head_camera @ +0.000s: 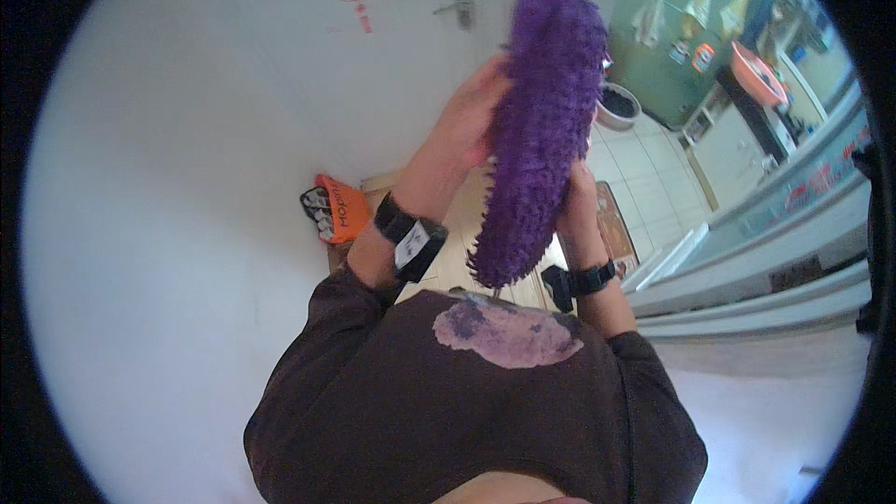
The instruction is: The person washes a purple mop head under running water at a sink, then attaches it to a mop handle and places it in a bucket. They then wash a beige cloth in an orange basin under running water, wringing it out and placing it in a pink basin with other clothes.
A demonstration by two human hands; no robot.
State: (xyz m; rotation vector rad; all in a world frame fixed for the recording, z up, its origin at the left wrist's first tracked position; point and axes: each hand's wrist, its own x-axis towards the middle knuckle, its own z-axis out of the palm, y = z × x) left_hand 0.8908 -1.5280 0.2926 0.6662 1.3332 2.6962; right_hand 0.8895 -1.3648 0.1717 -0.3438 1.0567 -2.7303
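Observation:
A long, shaggy purple chenille mop head (542, 119) is raised in front of my chest, tilted with its upper end to the right. My left hand (479, 108) grips its left side. My right hand (579, 192) holds the lower right side. The pile hides most of the fingers of both hands. Black straps circle both wrists; the left one carries a black box (420, 250) with a white label that bears writing.
A white door (413, 84) with a lever handle (462, 8) stands ahead. Low on the left is an orange bag (348, 210). On the right, a sliding-door frame (742, 238) borders a tiled room with a bucket (619, 108) and a pink basin (756, 77) on a counter.

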